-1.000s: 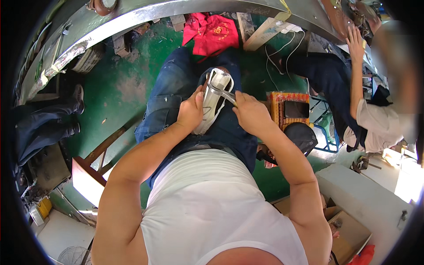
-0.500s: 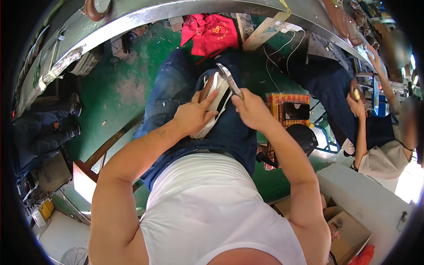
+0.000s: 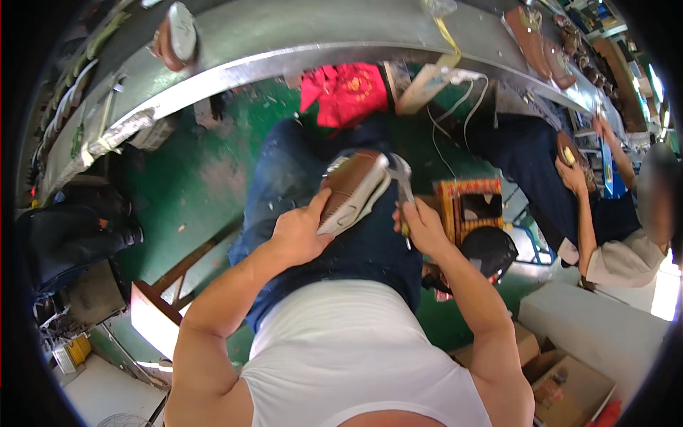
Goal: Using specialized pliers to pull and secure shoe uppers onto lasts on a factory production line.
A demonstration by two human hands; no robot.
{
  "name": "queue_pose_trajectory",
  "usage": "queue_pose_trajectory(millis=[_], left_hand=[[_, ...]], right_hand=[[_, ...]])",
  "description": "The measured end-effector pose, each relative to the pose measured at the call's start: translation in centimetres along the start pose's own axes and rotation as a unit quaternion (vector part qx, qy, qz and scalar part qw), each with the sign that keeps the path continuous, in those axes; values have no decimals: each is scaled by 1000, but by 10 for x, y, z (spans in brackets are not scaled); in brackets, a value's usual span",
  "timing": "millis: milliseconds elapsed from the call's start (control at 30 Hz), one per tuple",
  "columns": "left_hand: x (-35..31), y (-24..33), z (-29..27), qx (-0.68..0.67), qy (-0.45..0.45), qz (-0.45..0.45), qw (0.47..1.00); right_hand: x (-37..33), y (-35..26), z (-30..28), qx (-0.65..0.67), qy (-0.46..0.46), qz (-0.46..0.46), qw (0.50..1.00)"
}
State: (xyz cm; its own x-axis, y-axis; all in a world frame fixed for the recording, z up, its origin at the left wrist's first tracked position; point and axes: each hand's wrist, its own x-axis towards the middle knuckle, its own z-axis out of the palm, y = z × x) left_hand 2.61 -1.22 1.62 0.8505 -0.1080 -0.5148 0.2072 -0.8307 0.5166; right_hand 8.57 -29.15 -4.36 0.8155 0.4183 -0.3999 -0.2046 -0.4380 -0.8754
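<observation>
Above my lap, a brown shoe with a pale sole side is tilted with its toe up and to the right. My left hand is closed round its heel end, thumb and fingers on opposite sides. In my right hand is a pair of metal pincers, its fingers wrapped round the handles. The curved metal head is right beside the shoe's toe; whether it grips the edge there is too small to tell.
A metal bench crosses the far side, carrying a brown shoe at left and more shoes at right. Red cloth hangs below it. A co-worker's hand holds a shoe at right. A black-topped stool stands beside my right arm.
The shoe has turned so its brown upper shows and its toe points up and right. My right hand has lowered, bringing the pincers' head down beside the toe.
</observation>
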Motion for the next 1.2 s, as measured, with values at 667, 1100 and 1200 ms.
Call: queue_pose_trajectory(millis=[667,1100,1200], left_hand=[[62,-39,44,-110,142,136,974],[24,1,58,-28,254,143,956],[28,3,60,-8,263,166,950]], right_hand=[[-25,-14,-6,-44,-77,37,995],[-6,-65,-11,-82,-258,170,948],[13,-94,-27,-110,-318,248,909]])
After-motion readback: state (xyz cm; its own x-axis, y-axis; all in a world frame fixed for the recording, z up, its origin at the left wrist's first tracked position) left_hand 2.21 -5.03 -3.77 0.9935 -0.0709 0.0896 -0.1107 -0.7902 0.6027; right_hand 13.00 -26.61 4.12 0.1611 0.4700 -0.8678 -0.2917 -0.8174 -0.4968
